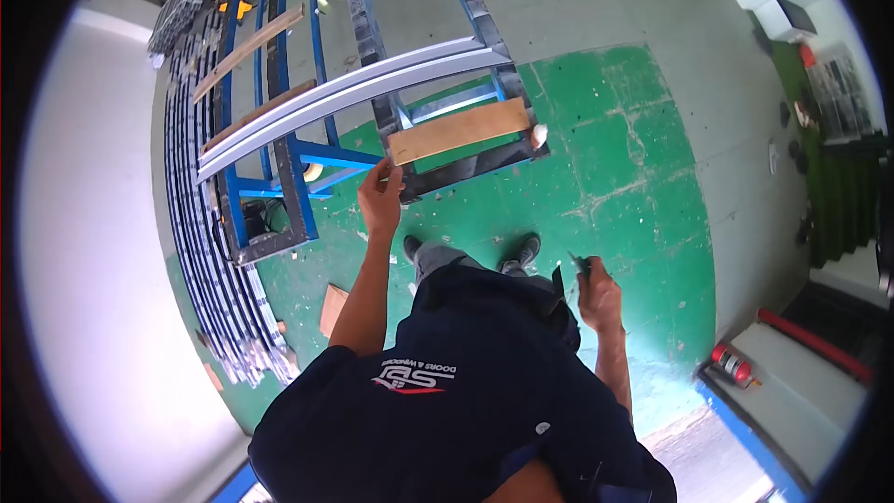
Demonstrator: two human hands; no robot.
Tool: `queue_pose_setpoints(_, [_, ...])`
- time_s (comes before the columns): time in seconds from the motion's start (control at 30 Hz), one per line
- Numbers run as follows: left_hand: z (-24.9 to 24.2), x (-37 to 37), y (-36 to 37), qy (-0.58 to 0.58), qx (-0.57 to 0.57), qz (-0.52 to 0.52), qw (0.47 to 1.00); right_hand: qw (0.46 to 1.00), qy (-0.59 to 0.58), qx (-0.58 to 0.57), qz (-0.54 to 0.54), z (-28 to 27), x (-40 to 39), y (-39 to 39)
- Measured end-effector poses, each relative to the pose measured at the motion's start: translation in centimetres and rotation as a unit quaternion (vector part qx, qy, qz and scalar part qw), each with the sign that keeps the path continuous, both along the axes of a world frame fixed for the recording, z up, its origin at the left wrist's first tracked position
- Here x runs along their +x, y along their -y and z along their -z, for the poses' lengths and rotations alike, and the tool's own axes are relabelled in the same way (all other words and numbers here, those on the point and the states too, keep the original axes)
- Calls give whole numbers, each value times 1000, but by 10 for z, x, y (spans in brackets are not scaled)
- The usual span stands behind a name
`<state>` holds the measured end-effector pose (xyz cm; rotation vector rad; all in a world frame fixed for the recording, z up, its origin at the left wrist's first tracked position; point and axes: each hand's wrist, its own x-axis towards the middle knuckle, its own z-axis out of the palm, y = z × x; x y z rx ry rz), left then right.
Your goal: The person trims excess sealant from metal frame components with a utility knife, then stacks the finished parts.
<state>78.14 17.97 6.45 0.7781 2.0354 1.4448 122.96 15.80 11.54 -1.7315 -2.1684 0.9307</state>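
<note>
My left hand is raised at the near left corner of a flat wooden board. Its fingers are bent together there; whatever they may hold is too small to make out. The board lies across the end of a blue and black metal stand. Down by my right side, my right hand is closed around a small dark-handled tool with a thin pointed tip. Beyond the board, long white profiles rest across the stands. A small white item sits at the stand's right corner.
Long bundled profiles lie on the floor along the left wall. Wooden strips cross the left stand. A brown board piece lies on the green floor by my left arm. A red fire extinguisher stands at right.
</note>
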Motion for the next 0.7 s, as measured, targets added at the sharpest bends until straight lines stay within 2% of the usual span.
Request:
queue_pose_setpoints(0.07, [-8,33,-6,5,-20,-4,1000,1000,21,-12,13,-3,43,-39])
queue_pose_setpoints(0.13, [-10,57,-13,-5,-18,-11,1000,999,-17,-12,28,1,76,-84])
queue_pose_setpoints(0.2, [-14,78,-18,-13,-32,-24,999,998,-47,42,6,5,89,-139])
queue_pose_setpoints(0.23, [-15,87,-22,-18,-37,-33,999,999,-40,28,-2,2,85,-166])
queue_pose_setpoints(0.3, [-18,100,-36,-14,-48,-59,997,1000,-20,7,-17,-3,71,-226])
queue_pose_setpoints(0.4, [-3,105,-61,-5,6,-139,990,996,10,63,-57,-1,30,-304])
queue_pose_setpoints(0.5, [8,101,-93,15,25,-242,970,991,-3,67,-117,-18,-26,-363])
queue_pose_setpoints(0.6, [-6,98,-122,56,111,-333,934,976,-42,9,-213,-33,-65,-414])
queue_pose_setpoints(0.63, [-23,99,-126,74,110,-342,930,969,-78,-54,-228,-32,-78,-432])
queue_pose_setpoints(0.7, [-47,102,-131,43,114,-366,922,951,-64,-101,-286,-40,-120,-470])
